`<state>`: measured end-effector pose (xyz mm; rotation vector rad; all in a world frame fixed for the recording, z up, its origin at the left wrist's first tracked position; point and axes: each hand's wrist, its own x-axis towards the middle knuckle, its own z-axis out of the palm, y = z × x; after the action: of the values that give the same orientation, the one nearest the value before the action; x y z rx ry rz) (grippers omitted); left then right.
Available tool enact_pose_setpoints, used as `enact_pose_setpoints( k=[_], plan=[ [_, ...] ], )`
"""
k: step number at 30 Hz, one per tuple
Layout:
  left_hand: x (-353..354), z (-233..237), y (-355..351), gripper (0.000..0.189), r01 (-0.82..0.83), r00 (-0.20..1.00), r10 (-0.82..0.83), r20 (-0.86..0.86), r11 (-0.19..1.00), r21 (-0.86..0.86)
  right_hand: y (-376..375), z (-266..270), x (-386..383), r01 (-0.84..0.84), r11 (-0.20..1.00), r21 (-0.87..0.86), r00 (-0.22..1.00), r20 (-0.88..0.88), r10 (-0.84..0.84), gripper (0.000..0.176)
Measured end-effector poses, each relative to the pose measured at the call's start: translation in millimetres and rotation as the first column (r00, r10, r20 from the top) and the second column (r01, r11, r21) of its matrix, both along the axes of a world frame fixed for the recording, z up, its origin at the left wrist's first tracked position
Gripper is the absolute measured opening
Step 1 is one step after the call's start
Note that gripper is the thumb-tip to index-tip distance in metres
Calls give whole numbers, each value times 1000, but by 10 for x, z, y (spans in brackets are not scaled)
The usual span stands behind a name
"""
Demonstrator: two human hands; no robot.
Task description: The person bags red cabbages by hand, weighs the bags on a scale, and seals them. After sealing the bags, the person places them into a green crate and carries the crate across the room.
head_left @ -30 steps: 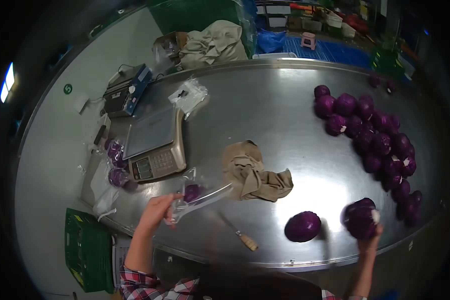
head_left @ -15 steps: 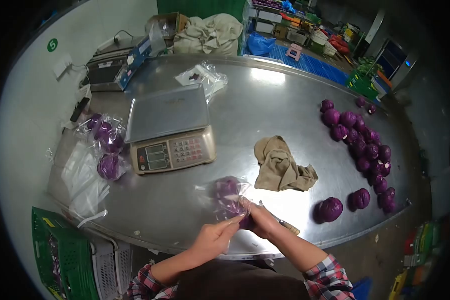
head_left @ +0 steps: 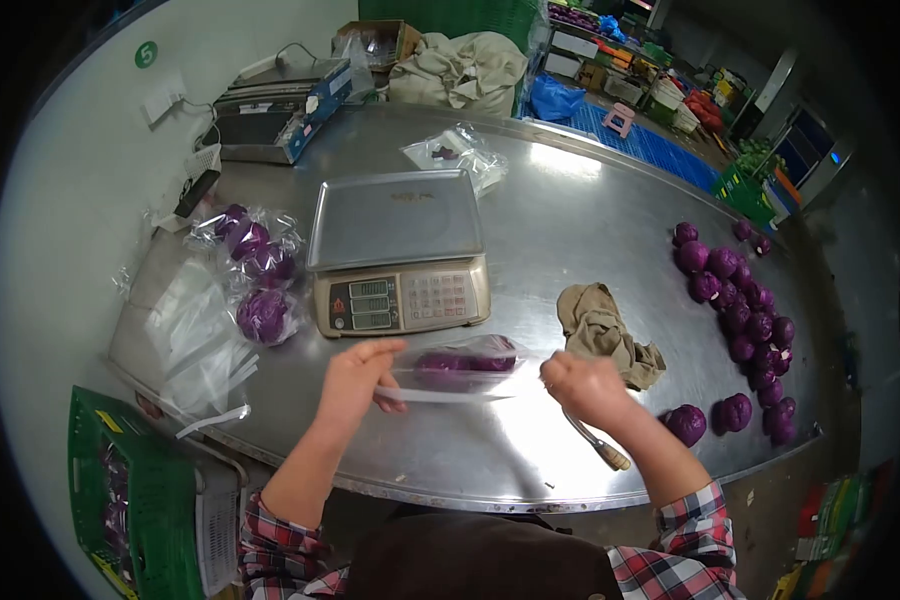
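Note:
A clear plastic bag [head_left: 410, 375] with purple cabbage [head_left: 470, 358] inside stretches sideways between my hands, just in front of the scale. My left hand [head_left: 355, 385] is at the bag's left end, index finger extended and the other fingers bent at the film's edge. At the right end, my right hand [head_left: 585, 388] is closed, pinching the bag. Below my right hand lies a knife [head_left: 610, 455] with a wooden handle, its blade partly hidden. A crumpled brown cloth [head_left: 610, 330] rests just beyond that hand.
The digital scale [head_left: 400, 225] stands on the metal table [head_left: 450, 460]. Bagged cabbages [head_left: 263, 317] and flat plastic bags [head_left: 195, 340] lie left. Several loose cabbages [head_left: 735, 318] sit right. A green crate [head_left: 135, 500] stands below the left edge.
My hands have moved apart, drawing the bag out sideways between them. The bagged cabbage now lies horizontally nearer the scale. The camera view has shifted slightly.

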<state>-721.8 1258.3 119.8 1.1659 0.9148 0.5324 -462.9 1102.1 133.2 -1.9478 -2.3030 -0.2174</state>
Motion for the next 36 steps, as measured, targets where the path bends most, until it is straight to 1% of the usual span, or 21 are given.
enact_pose_setpoints(
  k=[1,2,4,7,10,11,12,14,16,18,20,24,25,26,28,29,30,32,34,35,36],
  plan=[
    [14,171,16,29,13,999,-15,44,999,40,27,163,64,-12,999,47,998,-53,15,8],
    [37,239,79,29,-6,999,-1,54,990,138,46,289,93,-69,988,140,991,-104,84,11],
    [48,368,235,30,-53,996,27,82,944,325,113,424,32,-61,962,267,985,-142,101,11],
    [184,452,588,30,-24,998,37,-53,973,230,436,342,108,-143,968,206,970,-168,179,12],
    [27,536,518,30,-76,996,87,-34,965,250,442,355,84,-283,938,201,932,-172,318,18],
    [-119,588,411,33,-43,997,63,-54,949,312,368,269,19,-338,905,259,914,-138,381,21],
    [-285,505,301,34,-36,995,66,-80,944,329,255,185,-64,-394,891,224,901,-98,423,23],
    [-682,292,-51,36,-12,989,63,-131,933,359,-39,-43,-320,-455,887,73,870,-175,461,30],
    [-1070,-162,-497,37,-36,983,73,-171,977,209,-372,-421,-608,-445,894,46,862,-248,442,33],
    [-1492,-835,-792,31,-43,975,39,-219,999,-16,-707,-768,-891,-456,889,-36,849,-316,423,31],
    [-1727,-1159,-1072,28,-1,965,-56,-255,976,-218,-1012,-852,-1139,-390,921,14,851,-377,366,27],
    [-2097,-1275,-1454,30,46,968,-111,-224,959,-280,-1591,-886,-1627,-230,971,58,852,-470,230,23],
    [-2196,-1354,-1569,30,39,965,-107,-241,962,-271,-1719,-898,-1757,-171,983,61,843,-507,178,14],
    [-2279,-1421,-1668,31,34,960,-104,-259,964,-263,-1888,-959,-1873,-63,998,21,753,-655,61,10],
    [-2398,-1474,-1824,30,53,979,-113,-168,945,-324,-2131,-1000,-2134,135,985,-109,469,-869,-161,5],
    [-2455,-1493,-1897,30,62,986,-112,-125,934,-353,-2235,-981,-2290,363,835,-414,50,-886,-461,11],
    [-2473,-1499,-1954,30,43,992,-82,-93,929,-366,-2319,-1122,-2325,446,670,-594,-110,-779,-617,15],
    [-2444,-1461,-2029,30,-5,999,-9,-32,917,-400,-2142,-1268,-2558,610,641,-466,-123,-855,-504,28],
    [-2460,-1445,-2002,30,29,998,-7,60,924,-382,-2008,-1349,-2657,655,659,-370,151,-791,-593,36],
    [-2465,-1372,-1978,29,31,999,-22,27,927,-373,-2026,-1528,-2603,583,634,-508,80,-741,-667,32],
    [-2471,-1298,-1975,29,31,999,-35,-5,931,-364,-1970,-1395,-2580,399,549,-735,-152,-643,-751,33]
  ],
)
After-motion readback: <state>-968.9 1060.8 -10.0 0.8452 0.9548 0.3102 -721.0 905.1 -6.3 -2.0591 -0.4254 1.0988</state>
